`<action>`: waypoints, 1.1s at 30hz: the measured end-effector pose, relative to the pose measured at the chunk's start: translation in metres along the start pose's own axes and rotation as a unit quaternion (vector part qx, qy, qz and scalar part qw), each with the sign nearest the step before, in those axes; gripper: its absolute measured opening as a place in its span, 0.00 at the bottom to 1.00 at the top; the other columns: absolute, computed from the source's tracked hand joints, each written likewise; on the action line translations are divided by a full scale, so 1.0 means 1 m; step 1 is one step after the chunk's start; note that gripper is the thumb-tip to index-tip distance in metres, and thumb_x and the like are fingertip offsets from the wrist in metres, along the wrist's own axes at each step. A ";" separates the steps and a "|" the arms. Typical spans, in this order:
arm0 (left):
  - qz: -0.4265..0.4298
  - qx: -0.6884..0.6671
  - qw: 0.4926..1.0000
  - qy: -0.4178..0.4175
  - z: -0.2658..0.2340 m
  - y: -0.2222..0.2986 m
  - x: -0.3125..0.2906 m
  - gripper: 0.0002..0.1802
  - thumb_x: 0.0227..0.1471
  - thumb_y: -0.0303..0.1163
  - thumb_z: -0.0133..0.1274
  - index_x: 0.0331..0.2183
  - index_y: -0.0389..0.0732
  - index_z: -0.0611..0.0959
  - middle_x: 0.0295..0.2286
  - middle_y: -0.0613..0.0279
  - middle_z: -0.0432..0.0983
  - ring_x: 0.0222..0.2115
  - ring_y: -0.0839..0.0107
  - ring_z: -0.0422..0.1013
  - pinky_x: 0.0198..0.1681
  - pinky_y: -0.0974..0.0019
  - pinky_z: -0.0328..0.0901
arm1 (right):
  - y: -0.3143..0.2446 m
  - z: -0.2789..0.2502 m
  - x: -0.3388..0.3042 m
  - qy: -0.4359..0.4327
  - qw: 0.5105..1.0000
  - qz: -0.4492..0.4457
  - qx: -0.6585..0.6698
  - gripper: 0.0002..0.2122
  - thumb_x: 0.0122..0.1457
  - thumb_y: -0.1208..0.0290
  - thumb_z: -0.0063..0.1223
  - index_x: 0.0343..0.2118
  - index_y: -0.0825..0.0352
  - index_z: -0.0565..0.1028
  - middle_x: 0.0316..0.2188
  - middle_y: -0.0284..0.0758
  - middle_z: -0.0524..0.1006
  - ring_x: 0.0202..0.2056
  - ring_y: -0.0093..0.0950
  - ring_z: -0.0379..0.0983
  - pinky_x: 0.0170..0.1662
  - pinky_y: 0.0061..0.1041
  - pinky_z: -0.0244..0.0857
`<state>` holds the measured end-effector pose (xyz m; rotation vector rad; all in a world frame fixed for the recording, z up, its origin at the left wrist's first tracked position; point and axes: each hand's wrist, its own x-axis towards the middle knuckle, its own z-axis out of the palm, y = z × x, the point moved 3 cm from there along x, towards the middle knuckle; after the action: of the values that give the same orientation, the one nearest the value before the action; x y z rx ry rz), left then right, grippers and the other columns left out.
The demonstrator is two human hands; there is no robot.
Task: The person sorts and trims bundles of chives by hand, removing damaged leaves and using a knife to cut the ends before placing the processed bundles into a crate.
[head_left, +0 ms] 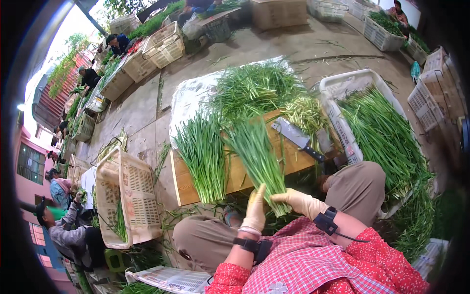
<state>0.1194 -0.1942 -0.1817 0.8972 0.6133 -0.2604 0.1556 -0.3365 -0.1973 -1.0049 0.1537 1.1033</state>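
Both of my gloved hands close on the lower stems of a bunch of green chives [257, 157]; its leaves fan away from me over a wooden board [291, 159]. My left hand [255, 209] grips the bunch from the left side. From the right, my right hand [299, 201] has its fingers against the stem ends. Left of the held bunch, a second chive bunch [203, 159] lies on the board, stems toward me. A broad-bladed knife [293, 134] with a dark handle rests on the board's right part, beside a heap of pale stem pieces [304, 115].
Beyond the board, loose chives [254, 88] are piled on a white sheet [188, 100]. At right stands a white crate [350, 81] full of chives. A tilted plastic crate [129, 179] is at left. Other people [73, 230] work among crates at left and far back.
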 end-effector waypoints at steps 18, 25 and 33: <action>-0.050 -0.178 0.979 -0.081 -0.017 -0.019 0.020 0.19 0.53 0.28 0.56 0.47 0.35 0.77 0.42 0.58 0.78 0.40 0.64 0.76 0.46 0.60 0.71 | -0.018 0.002 -0.016 0.060 0.994 -0.092 0.026 0.19 0.65 0.56 0.46 0.46 0.69 0.74 0.37 0.32 0.78 0.36 0.20 0.74 0.41 0.23 0.69; -0.055 -0.167 0.979 -0.105 -0.014 -0.030 0.021 0.21 0.55 0.40 0.58 0.48 0.41 0.76 0.42 0.59 0.77 0.42 0.63 0.74 0.46 0.54 0.70 | -0.025 0.021 -0.023 0.216 0.799 -0.208 -0.522 0.20 0.58 0.59 0.53 0.49 0.66 0.72 0.41 0.48 0.77 0.45 0.45 0.74 0.48 0.37 0.67; -0.052 -0.126 0.988 -0.073 -0.012 -0.030 0.019 0.14 0.54 0.30 0.58 0.43 0.39 0.80 0.35 0.63 0.80 0.34 0.68 0.77 0.37 0.65 0.72 | -0.040 0.038 -0.036 0.091 0.803 -0.219 -0.547 0.32 0.55 0.51 0.56 0.57 0.69 0.66 0.48 0.48 0.74 0.49 0.43 0.72 0.53 0.33 0.65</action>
<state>0.1164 -0.2024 -0.2185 0.5969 0.5441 -0.3318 0.1564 -0.3362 -0.1312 -2.0545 -0.6251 0.5939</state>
